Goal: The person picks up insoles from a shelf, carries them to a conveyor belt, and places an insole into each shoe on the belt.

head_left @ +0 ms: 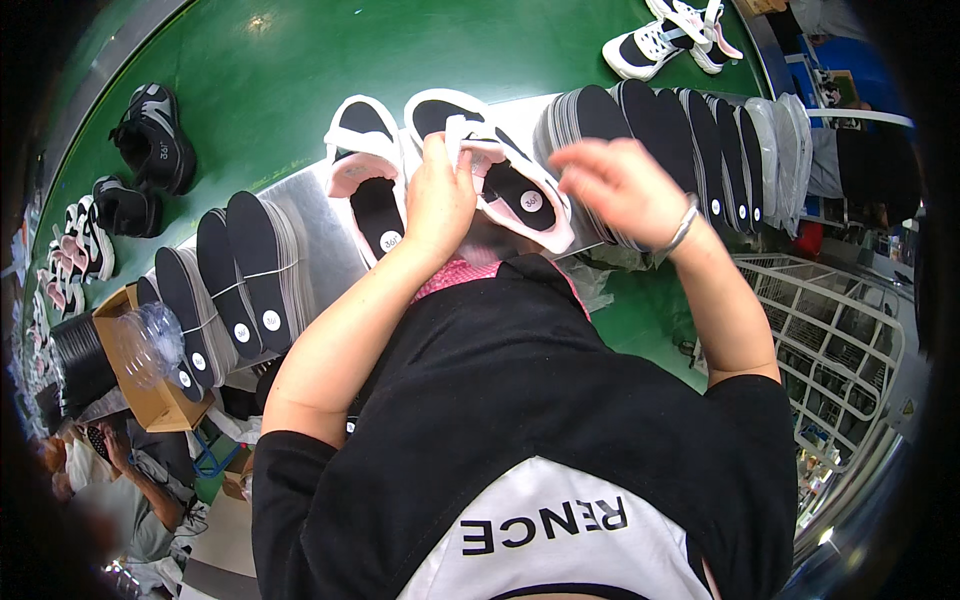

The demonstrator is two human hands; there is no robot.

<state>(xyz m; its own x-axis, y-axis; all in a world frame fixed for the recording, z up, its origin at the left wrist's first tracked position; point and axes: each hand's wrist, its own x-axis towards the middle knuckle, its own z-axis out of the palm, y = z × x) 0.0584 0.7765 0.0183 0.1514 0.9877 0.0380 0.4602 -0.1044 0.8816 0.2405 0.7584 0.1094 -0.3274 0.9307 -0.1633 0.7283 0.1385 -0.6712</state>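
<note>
A pair of white sneakers with black and pink parts lies on the metal ledge in front of me. My left hand (pixel 440 200) is closed on the right sneaker (pixel 545 235), its fingers at the pink-lined tongue. A black insole with a round white label shows inside that shoe. The left sneaker (pixel 345 185) lies beside my left forearm, also with a labelled black insole in it. My right hand (pixel 630 190) is blurred, raised just right of the right sneaker and over the near insole stack (pixel 590 115). Its fingers look apart, and nothing shows in them.
More black insole stacks (pixel 690 140) stand on the right, and tied bundles (pixel 262 265) on the left. A cardboard box (pixel 150 385) sits at lower left. Across the green table (pixel 350 45) are black shoes (pixel 155 140) and another sneaker pair (pixel 645 48). A white wire rack (pixel 830 330) stands at right.
</note>
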